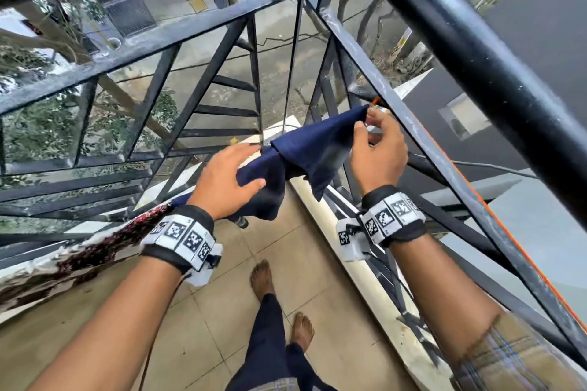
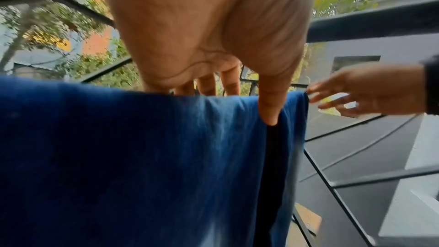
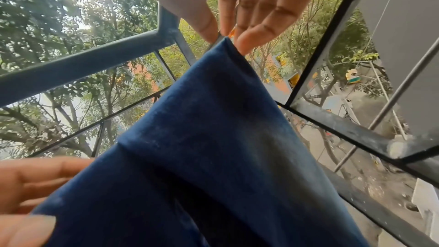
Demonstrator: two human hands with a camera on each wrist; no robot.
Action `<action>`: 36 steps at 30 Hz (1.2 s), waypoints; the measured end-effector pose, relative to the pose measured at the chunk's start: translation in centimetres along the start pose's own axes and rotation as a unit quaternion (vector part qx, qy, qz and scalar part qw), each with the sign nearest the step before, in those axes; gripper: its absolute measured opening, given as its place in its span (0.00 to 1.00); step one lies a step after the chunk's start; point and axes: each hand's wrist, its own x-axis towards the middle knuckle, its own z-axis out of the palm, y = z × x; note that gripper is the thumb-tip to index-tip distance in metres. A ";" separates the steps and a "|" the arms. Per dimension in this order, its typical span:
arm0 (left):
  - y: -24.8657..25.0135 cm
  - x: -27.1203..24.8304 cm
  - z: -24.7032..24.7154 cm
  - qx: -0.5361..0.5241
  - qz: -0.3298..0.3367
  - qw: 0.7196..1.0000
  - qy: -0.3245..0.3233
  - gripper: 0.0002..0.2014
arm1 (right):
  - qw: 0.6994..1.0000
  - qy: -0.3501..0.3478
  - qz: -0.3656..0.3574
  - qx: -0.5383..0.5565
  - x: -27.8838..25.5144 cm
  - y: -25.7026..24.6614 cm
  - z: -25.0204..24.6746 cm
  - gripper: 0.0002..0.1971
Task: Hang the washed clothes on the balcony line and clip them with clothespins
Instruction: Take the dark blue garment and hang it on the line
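Nearest the head camera, two bare feet (image 1: 270, 282) stand on the beige tiled balcony floor (image 1: 333, 311), with both forearms reaching forward above them, each wearing a wrist band (image 1: 182, 240) with printed square markers. To the left, a patterned red-and-white cloth (image 1: 95, 247) hangs along the line beside the left wrist. The left hand (image 1: 222, 181) rests over the near end of the navy blue garment (image 1: 305, 152), which is draped over the line. In the left wrist view the four fingers (image 2: 206, 85) pass over the top fold to the far side, extended and only slightly spread, while the thumb (image 2: 269, 104) lies flat against the near face of the garment (image 2: 142, 157); the fabric sits between thumb and fingers in a loose straddling hold. Farther along, the right hand (image 1: 378, 152) holds the far upper corner of the garment. In the right wrist view the thumb (image 3: 202, 20) and index fingertip meet on the corner edge of the garment (image 3: 213, 129) in a narrow pinch, and the remaining fingers (image 3: 266, 23) are extended and relaxed above it. Between the two hands the fabric is spread taut along its upper edge, and its lower portion hangs free. An orange cord (image 1: 476, 187) runs along the black metal railing (image 1: 397, 111) just beyond the right hand. Past the grille are trees and a paved street below.
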 end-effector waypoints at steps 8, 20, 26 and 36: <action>1.7 1.6 1.6 0.023 -0.048 0.999 0.009 0.35 | 0.911 -0.215 -0.311 -0.166 2.4 -2.7 0.8 0.11; 3.9 3.7 2.8 -0.025 -0.029 0.998 -0.053 0.17 | 0.812 -0.263 -0.343 -0.392 4.5 -1.9 0.7 0.25; 3.8 4.8 2.1 -0.140 -0.074 0.983 -0.095 0.19 | 0.830 -0.279 -0.295 -0.382 4.4 -3.2 1.2 0.21; 5.3 -1.2 5.0 0.014 -0.017 0.971 0.238 0.10 | 0.979 -0.077 -0.189 -0.023 1.3 1.4 -1.9 0.03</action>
